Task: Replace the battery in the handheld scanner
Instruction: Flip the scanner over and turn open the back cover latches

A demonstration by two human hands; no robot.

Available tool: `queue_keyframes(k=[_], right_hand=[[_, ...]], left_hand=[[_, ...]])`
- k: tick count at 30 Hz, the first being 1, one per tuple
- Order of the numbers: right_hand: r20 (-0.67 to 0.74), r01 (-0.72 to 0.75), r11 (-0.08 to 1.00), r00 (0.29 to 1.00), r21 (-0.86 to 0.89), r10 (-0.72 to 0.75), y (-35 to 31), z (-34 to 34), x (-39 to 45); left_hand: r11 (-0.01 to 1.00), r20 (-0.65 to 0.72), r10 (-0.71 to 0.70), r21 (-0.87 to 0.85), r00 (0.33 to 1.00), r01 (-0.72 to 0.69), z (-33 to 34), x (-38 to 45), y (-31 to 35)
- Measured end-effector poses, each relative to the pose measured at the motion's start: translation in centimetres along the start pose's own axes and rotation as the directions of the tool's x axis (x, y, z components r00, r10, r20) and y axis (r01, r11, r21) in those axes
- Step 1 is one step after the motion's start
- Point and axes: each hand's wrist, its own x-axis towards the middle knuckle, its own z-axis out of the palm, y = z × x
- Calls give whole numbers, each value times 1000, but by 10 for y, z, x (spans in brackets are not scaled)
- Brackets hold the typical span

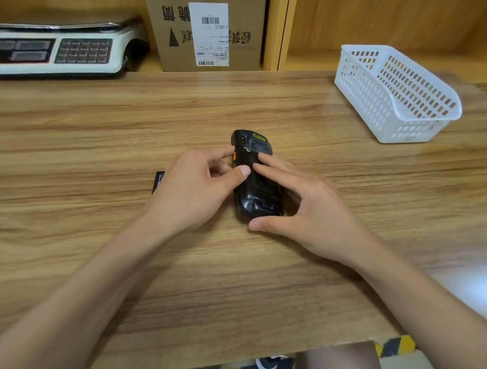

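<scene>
A black handheld scanner [258,196] lies back side up in the middle of the wooden table [97,128]. A yellow label shows near its far end. My left hand [194,190] holds the scanner's left edge, thumb on its back and index finger by the orange side button. My right hand [301,207] reaches over from the right, two fingertips pressing on the back cover and the thumb at the near end. A flat black battery [158,181] lies on the table just left of my left hand, mostly hidden behind it.
A white perforated plastic basket [396,93] stands at the back right. At the back left sits a white weighing scale [52,50], with a cardboard box [209,31] beside it against the wooden shelf. The table's near edge runs along the bottom.
</scene>
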Motion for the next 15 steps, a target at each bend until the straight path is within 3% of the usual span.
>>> queue_keyframes(k=[15], right_hand=[[7, 112, 990, 994, -87, -112, 10, -5, -15]], left_hand=[[930, 71, 80, 353, 994, -100, 4, -7, 1]])
